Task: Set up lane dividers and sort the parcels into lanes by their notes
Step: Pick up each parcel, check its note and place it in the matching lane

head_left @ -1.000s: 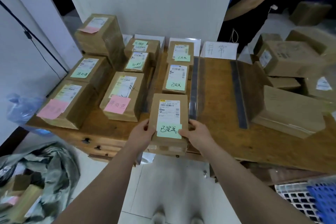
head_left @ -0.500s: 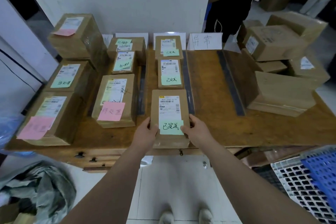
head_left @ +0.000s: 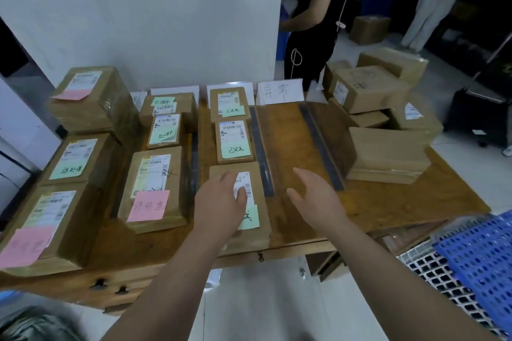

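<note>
Nearest to us, at the front edge of the wooden table [head_left: 388,202], we find the nearest parcel [head_left: 263,202] lying flat in the third lane from the left. Its long axis runs straight away from us, along the lane. Its shipping label is toward the far end and its green note [head_left: 250,219] toward the near end, so the writing reads from our side. The left hand [head_left: 221,202] lies palm down on top of it, covering part of the label. Its fingers are loosely straight and a little spread, resting on the parcel and not curled around it. The right hand [head_left: 315,199] hovers just to the right, over the bare fourth lane, palm turned inward and fingers spread and relaxed, holding nothing. Between the two hands we see a dark divider strip [head_left: 260,147] running front to back, close beside the parcel's right edge. Farther along the same lane lie the middle parcel [head_left: 235,141] and then the far parcel [head_left: 228,104], both lengthwise and both with green notes. At the back of the bare lane stands a handwritten sign card [head_left: 279,91].
</note>
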The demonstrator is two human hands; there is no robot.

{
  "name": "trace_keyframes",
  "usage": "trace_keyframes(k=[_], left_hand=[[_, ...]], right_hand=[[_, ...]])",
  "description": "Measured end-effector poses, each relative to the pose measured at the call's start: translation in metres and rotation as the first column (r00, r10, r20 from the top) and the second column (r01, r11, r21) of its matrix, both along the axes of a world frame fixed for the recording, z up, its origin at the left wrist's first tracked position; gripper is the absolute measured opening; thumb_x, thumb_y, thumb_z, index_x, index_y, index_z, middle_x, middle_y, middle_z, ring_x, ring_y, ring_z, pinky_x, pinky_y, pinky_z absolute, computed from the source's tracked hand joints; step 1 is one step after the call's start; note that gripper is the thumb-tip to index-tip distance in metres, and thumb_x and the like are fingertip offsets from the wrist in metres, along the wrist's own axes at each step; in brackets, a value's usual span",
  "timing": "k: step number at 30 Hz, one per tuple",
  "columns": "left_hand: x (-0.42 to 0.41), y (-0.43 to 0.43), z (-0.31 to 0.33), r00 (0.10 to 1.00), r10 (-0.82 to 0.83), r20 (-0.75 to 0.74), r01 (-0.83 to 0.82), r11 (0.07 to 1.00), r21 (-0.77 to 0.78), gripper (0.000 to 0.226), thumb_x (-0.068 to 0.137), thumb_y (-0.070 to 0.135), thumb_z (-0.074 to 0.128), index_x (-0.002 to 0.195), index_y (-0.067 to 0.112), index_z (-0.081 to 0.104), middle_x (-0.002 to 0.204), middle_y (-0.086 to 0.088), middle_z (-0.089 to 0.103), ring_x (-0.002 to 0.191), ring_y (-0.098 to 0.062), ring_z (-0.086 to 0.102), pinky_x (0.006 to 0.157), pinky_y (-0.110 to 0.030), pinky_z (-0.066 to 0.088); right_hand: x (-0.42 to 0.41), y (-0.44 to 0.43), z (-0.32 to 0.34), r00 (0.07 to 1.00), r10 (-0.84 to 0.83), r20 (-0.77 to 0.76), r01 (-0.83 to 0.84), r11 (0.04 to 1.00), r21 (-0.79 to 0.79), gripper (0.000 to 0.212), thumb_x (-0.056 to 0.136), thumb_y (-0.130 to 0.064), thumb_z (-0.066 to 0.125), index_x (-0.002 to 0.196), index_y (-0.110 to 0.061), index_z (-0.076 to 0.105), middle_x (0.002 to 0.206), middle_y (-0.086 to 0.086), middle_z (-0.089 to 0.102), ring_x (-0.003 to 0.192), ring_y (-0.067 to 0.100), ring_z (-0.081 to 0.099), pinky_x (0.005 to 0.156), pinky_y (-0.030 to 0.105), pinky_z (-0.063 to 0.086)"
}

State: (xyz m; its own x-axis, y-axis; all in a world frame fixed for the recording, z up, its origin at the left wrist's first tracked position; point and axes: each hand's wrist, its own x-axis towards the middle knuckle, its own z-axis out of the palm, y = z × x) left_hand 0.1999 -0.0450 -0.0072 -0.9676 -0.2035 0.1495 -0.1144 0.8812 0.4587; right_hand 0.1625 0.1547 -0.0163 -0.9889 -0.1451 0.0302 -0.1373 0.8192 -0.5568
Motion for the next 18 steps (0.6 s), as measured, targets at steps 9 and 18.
trace_keyframes(k=[9,18], left_hand=[[-0.045,0.103,0.03,0.976,-0.215,-0.024,0.215,0.977,-0.014,0.045,0.097,0.037,0.05,0.14,0.024,0.049,0.142,0.001,0.052,0.127,-0.02,0.049,0.106,-0.038,0.041],[-0.105,0.248,0.031,0.933,-0.36,-0.012,0.36,0.931,0.063,0.047,0.099,0.032,0.046,0.142,0.013,0.045,0.139,-0.005,0.05,0.124,-0.021,0.048,0.099,-0.03,0.04]], right_hand=[[-0.011,0.105,0.04,0.989,-0.137,-0.063,0.144,0.983,0.116,0.055,0.095,-0.035,0.055,0.145,-0.016,0.041,0.145,0.002,0.047,0.132,0.021,0.042,0.109,0.036,0.037],[-0.053,0.245,0.047,0.977,-0.202,-0.069,0.211,0.964,0.163,0.05,0.095,-0.031,0.053,0.14,-0.01,0.045,0.141,0.009,0.05,0.13,0.026,0.044,0.109,0.036,0.034]])
